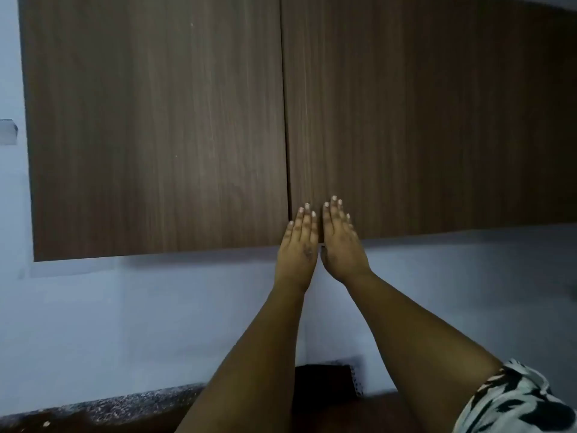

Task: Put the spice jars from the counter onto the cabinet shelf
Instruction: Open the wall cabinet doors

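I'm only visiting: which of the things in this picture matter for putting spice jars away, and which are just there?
Part of the job:
- left hand, flat at the door seam
- right hand, flat on the right door
- two closed dark wood-grain cabinet doors
- speckled granite counter

Just there:
- pale blue wall
- small grey wall fitting

No spice jars are in view.

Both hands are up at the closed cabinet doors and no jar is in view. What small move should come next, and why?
Probably hook the fingertips under the doors' bottom edges and pull them open. Both cabinet doors are shut, so the shelf is hidden. The left hand and right hand lie flat, fingers straight, by the centre seam at the lower edge, holding nothing.
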A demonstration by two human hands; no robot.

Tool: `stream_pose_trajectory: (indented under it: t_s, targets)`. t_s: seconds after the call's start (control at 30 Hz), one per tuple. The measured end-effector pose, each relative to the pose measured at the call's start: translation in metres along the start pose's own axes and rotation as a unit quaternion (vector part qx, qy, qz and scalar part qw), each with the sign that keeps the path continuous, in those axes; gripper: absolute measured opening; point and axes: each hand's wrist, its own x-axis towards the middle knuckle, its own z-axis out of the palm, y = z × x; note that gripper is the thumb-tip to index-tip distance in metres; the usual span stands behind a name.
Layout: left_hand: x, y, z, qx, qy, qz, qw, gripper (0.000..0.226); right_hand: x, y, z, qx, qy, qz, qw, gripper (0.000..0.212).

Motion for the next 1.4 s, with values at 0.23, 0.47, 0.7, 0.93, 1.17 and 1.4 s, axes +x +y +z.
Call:
stream_pose_trajectory:
  t_s: [0.23, 0.47, 0.7, 0.93, 1.17, 1.4]
  targets:
    - [0.016, -0.001, 0.014, 0.03, 0.036, 0.002, 0.999, 0.072, 0.017, 0.011, 0.016, -0.004, 0.022, -0.056, 0.998, 0.087]
    - [0.014, 0.003, 0.014, 0.036, 0.062, 0.015, 0.997, 0.067, 0.016, 0.013, 0.02, -0.008, 0.045, -0.052, 0.998, 0.093]
    - [0.009, 0.015, -0.008, -0.116, 0.057, -0.011, 0.992, 0.075, 0.005, 0.007, 0.001, -0.009, 0.023, -0.027, 0.999, 0.094]
    - [0.003, 0.04, -0.057, -0.293, 0.143, -0.041, 0.944, 0.079, -0.018, 0.005, -0.036, -0.003, 0.037, 0.008, 0.999, 0.089]
    - [-0.007, 0.088, -0.109, -0.542, 0.066, -0.209, 0.812, 0.036, -0.051, 0.004, -0.088, 0.033, 0.084, 0.062, 0.994, 0.087]
    - [-0.014, 0.138, -0.14, -0.549, 0.101, -0.181, 0.81, 0.041, -0.089, 0.016, -0.139, 0.059, 0.137, 0.092, 0.985, 0.075]
